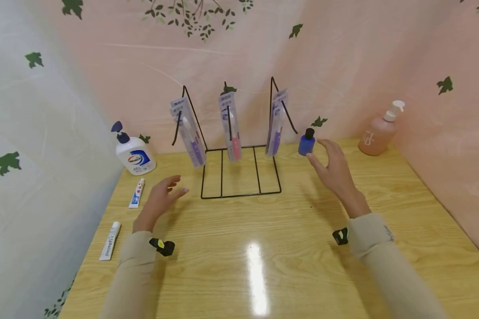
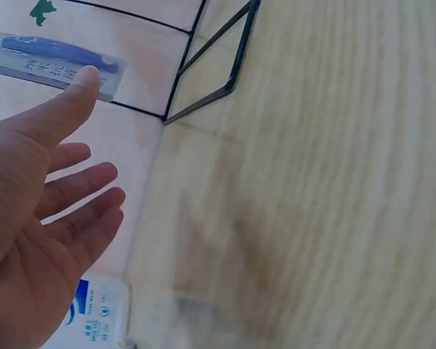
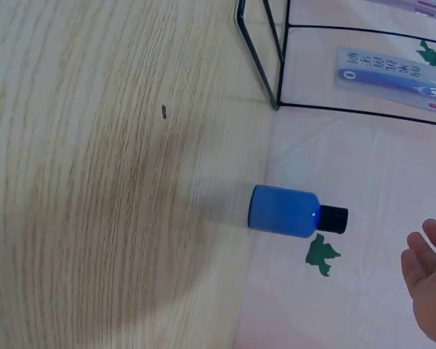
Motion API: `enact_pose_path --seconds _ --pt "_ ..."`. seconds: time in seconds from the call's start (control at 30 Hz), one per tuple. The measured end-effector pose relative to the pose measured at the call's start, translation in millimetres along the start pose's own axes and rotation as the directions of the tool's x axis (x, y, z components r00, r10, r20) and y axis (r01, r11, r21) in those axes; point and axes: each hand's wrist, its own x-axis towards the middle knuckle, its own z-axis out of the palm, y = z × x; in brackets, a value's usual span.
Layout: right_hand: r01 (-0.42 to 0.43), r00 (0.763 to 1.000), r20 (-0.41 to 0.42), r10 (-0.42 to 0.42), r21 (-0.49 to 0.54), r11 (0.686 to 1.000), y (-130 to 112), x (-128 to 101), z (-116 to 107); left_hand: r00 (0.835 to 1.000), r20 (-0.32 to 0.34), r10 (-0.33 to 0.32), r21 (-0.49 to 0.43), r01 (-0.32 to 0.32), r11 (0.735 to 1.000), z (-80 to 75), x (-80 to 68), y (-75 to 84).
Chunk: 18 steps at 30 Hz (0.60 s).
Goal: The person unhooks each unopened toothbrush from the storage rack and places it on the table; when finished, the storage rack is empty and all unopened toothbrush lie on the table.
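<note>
While both hands hover with fingers spread and holding nothing, the right hand (image 1: 333, 168) is just beside the small blue bottle with a black cap (image 1: 306, 142), standing right of the black wire rack (image 1: 239, 170); the left hand (image 1: 161, 197) hovers left of that rack, near the white pump bottle (image 1: 135, 155).

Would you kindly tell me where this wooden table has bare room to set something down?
The near half of the light wooden table is bare, in front of the black wire rack. Another free patch lies between the small blue bottle and the pink pump bottle. The left edge is crowded: white pump bottle and two small tubes.
</note>
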Motion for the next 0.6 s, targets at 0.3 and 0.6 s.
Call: enact_pose_path --seconds 0.3,0.6 --pt "0.062 0.997 -0.047 -0.054 0.178 0.982 -13 -8 5 0.998 0.007 0.062 -0.067 -0.061 0.996 35.1 3.2 -4.4" --pt "0.105 0.994 -0.011 -0.108 0.337 0.936 -47 -19 23 0.996 0.033 0.077 -0.116 -0.073 0.991 58.1 10.4 -1.1"
